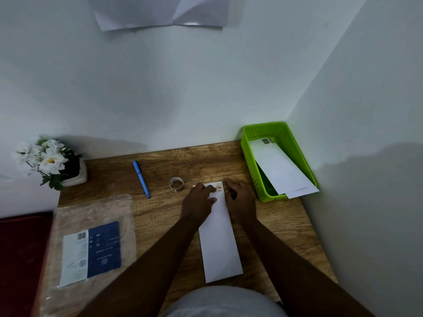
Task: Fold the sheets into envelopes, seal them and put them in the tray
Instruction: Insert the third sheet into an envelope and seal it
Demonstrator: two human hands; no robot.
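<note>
A long white folded envelope (219,243) lies lengthwise on the wooden desk (160,213), with small coloured stamps (218,187) at its far end. My left hand (200,201) presses flat on the envelope's far left part, fingertips beside the stamps. My right hand (239,199) rests against its far right edge, fingers curled; whether it pinches anything I cannot tell. A green perforated tray (249,156) stands at the far right corner with white envelopes (281,168) leaning inside, their ends sticking out over its near rim.
A tape roll (176,184) lies just left of my hands and a blue pen (141,178) further left. A clear plastic packet with a blue label (91,248) covers the near left. A flower pot (50,163) stands far left. Walls close the back and right.
</note>
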